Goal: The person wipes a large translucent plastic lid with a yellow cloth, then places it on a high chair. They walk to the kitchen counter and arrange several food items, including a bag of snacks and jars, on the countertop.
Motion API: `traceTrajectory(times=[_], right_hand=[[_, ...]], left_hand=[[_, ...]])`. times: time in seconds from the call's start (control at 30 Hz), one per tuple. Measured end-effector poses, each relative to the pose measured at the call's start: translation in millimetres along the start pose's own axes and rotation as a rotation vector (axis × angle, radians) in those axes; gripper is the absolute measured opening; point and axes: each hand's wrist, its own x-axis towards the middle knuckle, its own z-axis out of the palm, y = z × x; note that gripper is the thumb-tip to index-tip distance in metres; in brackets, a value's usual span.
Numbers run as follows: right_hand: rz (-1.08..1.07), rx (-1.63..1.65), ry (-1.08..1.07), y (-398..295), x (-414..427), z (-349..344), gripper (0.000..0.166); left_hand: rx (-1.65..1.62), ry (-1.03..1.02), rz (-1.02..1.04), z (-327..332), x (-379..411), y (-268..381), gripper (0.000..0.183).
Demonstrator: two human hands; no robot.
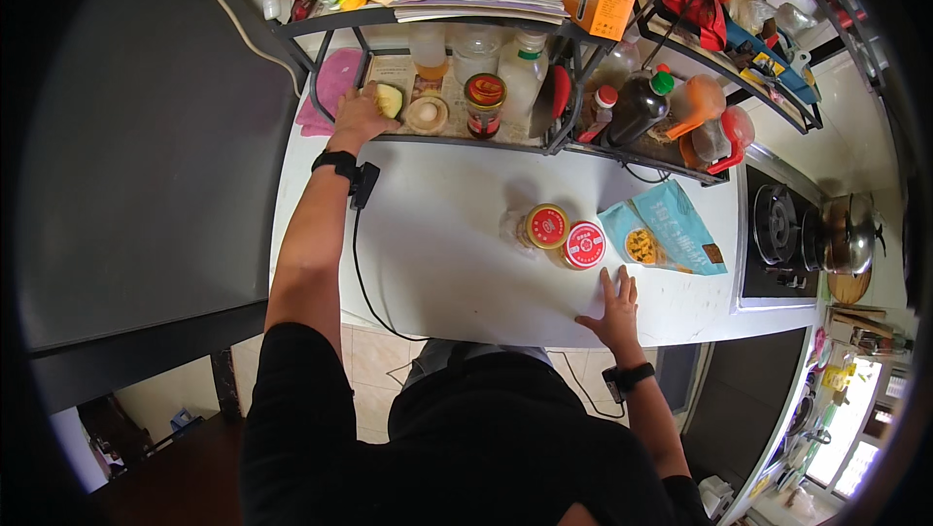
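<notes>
On the lower rack shelf at the back left, my left hand has its fingers and thumb around a cut piece of squash or melon, pale inside with a dark rind. Right of the piece is a small round dish with a white, egg-like thing in it. My right hand is held with fingers apart at the counter's front, empty. Just beyond its fingertips stand a jar with a red-and-white lid and a jar with a gold-rimmed red lid. A light-blue food pouch lies to their right.
A metal rack runs along the back of the white counter. It holds a dark-red jar, a dark bottle with a green cap and other containers. A gas hob with a steel pot is at right.
</notes>
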Motion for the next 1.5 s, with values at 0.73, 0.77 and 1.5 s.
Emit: traceTrajectory(times=[0.73,0.77,1.5], right_hand=[[0.053,0.034,-0.053,-2,5,-3,0.126],[0.051,0.037,-0.053,-2,6,-4,0.125],[0.074,0.028,-0.068,-6,6,-8,0.129]], left_hand=[[-0.361,0.692,0.059,-73,12,60,0.058],[-0.32,0.655,0.038,-70,26,49,0.059],[-0.806,0.363,0.21,-2,-11,223,0.094]])
